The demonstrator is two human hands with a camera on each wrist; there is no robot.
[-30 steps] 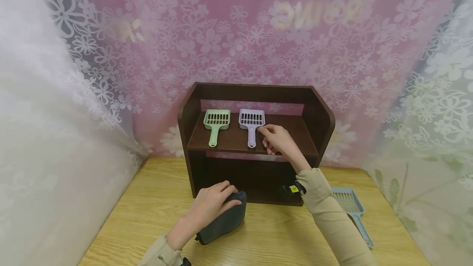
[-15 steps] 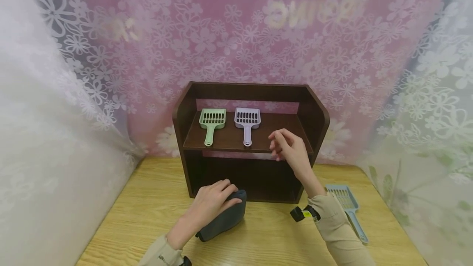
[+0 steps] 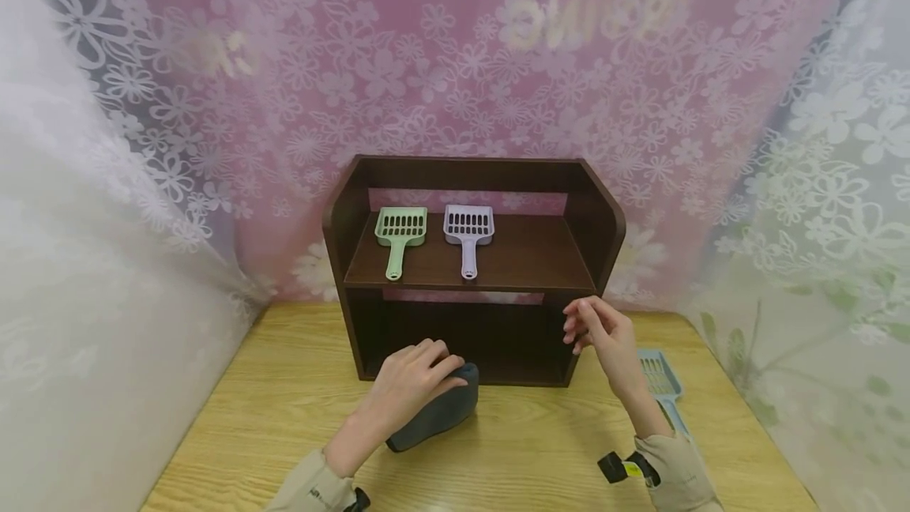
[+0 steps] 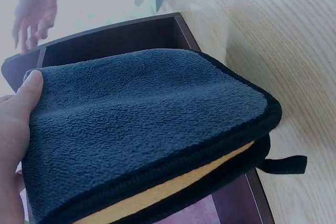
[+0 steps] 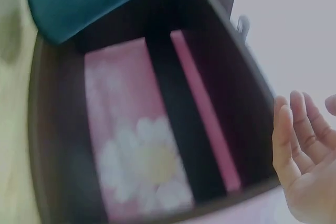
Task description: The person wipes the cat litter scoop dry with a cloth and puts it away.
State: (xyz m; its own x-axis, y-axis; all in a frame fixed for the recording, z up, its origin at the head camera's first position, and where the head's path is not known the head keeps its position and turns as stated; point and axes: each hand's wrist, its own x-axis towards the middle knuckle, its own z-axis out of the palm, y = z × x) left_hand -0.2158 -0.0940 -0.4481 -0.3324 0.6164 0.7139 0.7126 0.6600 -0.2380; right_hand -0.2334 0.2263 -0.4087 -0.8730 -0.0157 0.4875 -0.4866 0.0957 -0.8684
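My left hand (image 3: 412,378) grips a folded dark blue-grey cloth (image 3: 442,416) in front of the shelf. In the left wrist view the thumb lies on the upper face of the plush cloth (image 4: 142,108), whose dark edging has a small loop. Fingers loosely bent and holding nothing, my right hand (image 3: 610,342) hovers by the shelf's right front side. A green litter scoop (image 3: 401,229) and a lilac litter scoop (image 3: 468,229) lie side by side on the upper board, handles toward me. On the table at right, a light blue litter scoop (image 3: 661,378) is partly hidden behind my right arm.
The dark brown two-tier shelf (image 3: 526,255) stands at the back of the wooden table (image 3: 249,401). Pink floral curtain (image 3: 455,85) hangs behind it, with pale curtains along both sides. The lower compartment (image 3: 498,334) opens toward me.
My right hand has come away from the lilac scoop's handle, moving right and back toward me. The left hand keeps its grip on the cloth, nearly in place. The head view has shifted slightly.
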